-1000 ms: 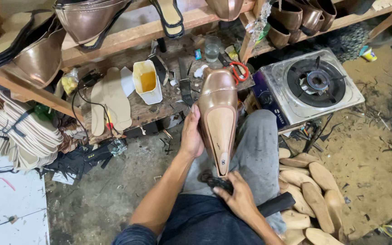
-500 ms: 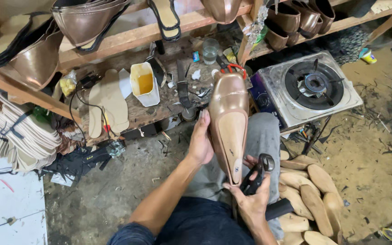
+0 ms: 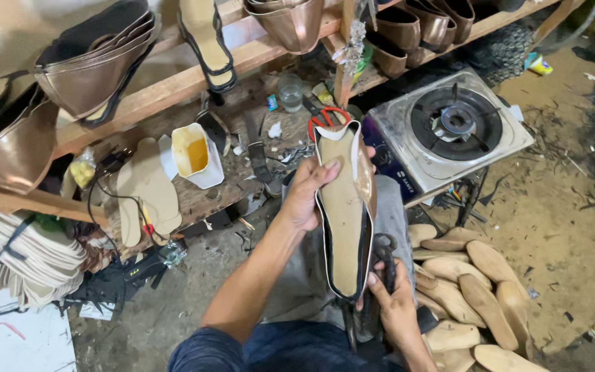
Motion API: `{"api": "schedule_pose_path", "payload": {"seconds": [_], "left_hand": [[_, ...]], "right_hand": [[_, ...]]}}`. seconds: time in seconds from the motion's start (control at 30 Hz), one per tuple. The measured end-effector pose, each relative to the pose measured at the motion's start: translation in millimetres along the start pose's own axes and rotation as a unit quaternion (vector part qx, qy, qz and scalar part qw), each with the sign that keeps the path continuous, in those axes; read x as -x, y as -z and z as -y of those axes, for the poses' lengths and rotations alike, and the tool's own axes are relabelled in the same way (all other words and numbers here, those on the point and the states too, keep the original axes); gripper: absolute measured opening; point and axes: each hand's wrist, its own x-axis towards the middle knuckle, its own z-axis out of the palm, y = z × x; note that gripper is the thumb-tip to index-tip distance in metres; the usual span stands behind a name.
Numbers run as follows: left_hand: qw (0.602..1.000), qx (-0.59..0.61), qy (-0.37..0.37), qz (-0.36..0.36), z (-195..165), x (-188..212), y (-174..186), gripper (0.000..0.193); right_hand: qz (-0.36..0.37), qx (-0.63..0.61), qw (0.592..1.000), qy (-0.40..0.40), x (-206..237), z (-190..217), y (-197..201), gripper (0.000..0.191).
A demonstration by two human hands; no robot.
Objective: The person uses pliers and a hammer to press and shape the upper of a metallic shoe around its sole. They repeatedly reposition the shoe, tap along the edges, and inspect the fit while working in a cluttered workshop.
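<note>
My left hand grips the upper side of a pointed shoe on its last, which lies sole-up on my lap. The tan insole faces me and a bronze upper wraps its edges. My right hand sits by the lower end of the shoe and holds dark metal pincers against its right edge.
A low wooden workbench carries a white glue container, tan insoles, red-handled scissors and a glass. A gas stove stands on the right. Wooden lasts are piled on the dirt floor. Bronze uppers hang on shelves above.
The shoe has been turned over from its bronze top to sole-up. My right hand shifted from the heel end to the right edge with the pincers.
</note>
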Motion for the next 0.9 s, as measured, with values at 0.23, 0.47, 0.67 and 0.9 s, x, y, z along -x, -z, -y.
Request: {"api": "schedule_pose_path", "payload": {"seconds": [0.23,0.47,0.67,0.9], "left_hand": [[0.876,-0.473,-0.089,-0.023,28,-32,-11,0.043],[0.789,-0.585,-0.187,-0.013,59,-45,-31,0.04],[0.709,-0.662,-0.243,0.012,69,-38,-33,0.039],[0.706,-0.655,-0.27,0.005,77,-29,-36,0.037]], "right_hand": [[-0.121,0.045,0.982,0.137,-26,77,14,0.021],[-0.206,0.298,0.905,0.224,-48,146,-19,0.023],[-0.199,0.416,0.815,0.35,-71,160,-40,0.025],[-0.184,0.423,0.808,0.367,-77,160,-45,0.034]]}}
